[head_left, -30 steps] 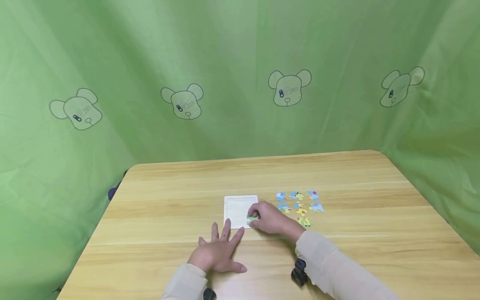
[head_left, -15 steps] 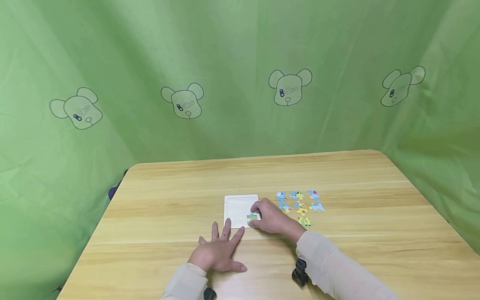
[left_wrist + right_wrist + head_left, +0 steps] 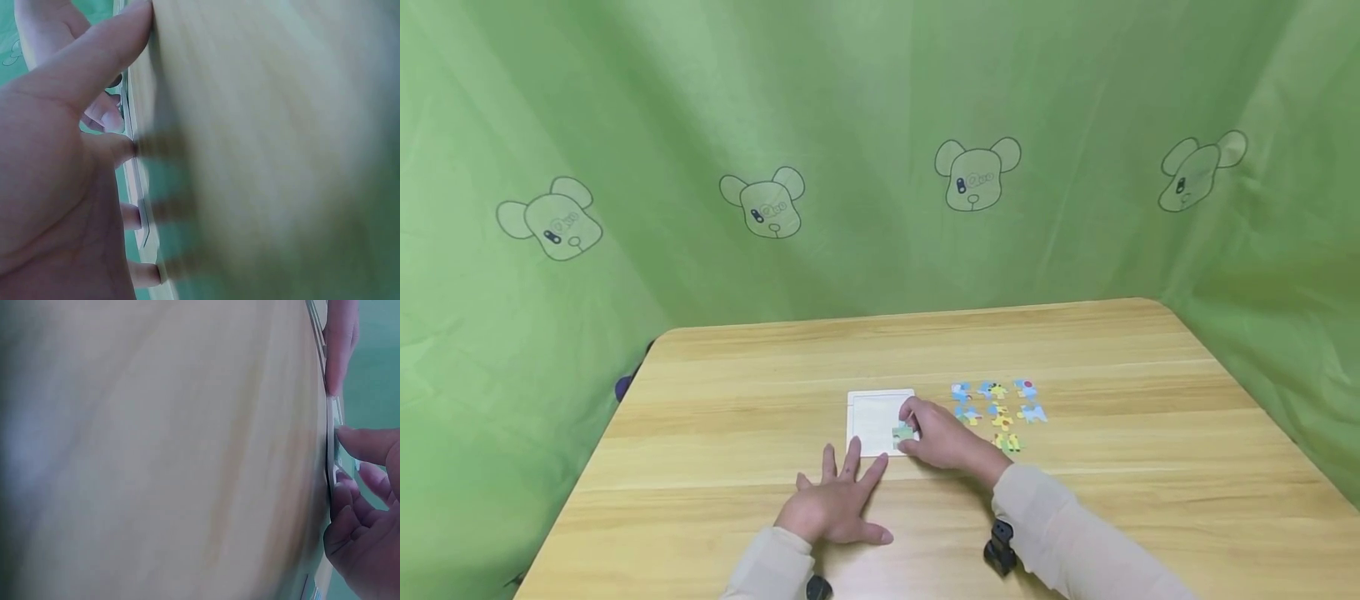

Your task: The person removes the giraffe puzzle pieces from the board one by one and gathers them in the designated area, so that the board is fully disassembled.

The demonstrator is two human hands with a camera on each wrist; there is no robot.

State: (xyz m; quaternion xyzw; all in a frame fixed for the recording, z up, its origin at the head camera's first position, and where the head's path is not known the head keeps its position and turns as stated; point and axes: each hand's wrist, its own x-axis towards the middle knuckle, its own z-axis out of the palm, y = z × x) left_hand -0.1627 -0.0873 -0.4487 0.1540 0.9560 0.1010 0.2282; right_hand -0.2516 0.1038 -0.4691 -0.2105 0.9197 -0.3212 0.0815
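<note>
A square white puzzle tray (image 3: pixel 871 410) lies flat on the table, seen in the head view. At its lower right corner my right hand (image 3: pixel 942 437) pinches a green puzzle piece (image 3: pixel 902 434) between thumb and fingers; the fingers partly cover it. Whether the piece lies flush in the tray cannot be told. My left hand (image 3: pixel 835 507) rests with spread fingers below the tray, two fingertips at its lower edge. In the left wrist view the left hand (image 3: pixel 56 187) shows straight fingers. From the side, the right wrist view shows the right hand (image 3: pixel 369 534) at the tray's rim.
Several loose puzzle pieces (image 3: pixel 1002 417), blue, yellow and green, lie in rows on the wooden table (image 3: pixel 737 400) to the right of the tray. A green curtain (image 3: pixel 865 275) with bear-head drawings hangs behind and at both sides.
The right thumb and fingers have shifted slightly on the puzzle piece at the tray's corner, and more of its green face shows than one second ago. The left hand has stayed in place.
</note>
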